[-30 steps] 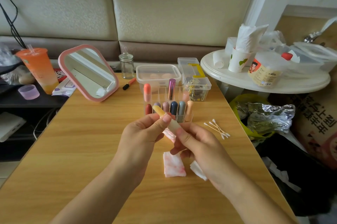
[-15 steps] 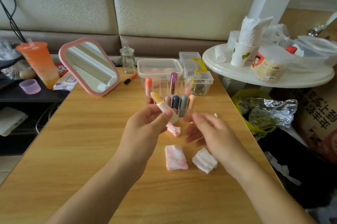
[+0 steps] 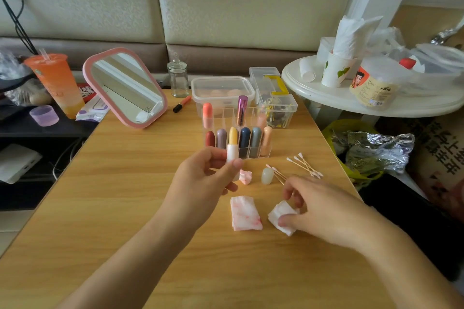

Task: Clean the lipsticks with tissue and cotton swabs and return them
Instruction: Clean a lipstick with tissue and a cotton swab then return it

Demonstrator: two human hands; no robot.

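On the counter [image 3: 113, 195] the cap [image 3: 267, 175] now lies free. The left hand [image 3: 203, 178] grips the yellow lipstick [image 3: 232, 149]; the right hand [image 3: 319, 210] has dropped to pinch a tissue [image 3: 278, 217], probably for wiping.

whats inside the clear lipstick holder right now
Front row: dark red, mauve, navy, grey and peach lipsticks. Back row: coral, metallic purple and pale pink ones. The left hand's yellow-topped lipstick covers one front slot, so its contents cannot be seen.
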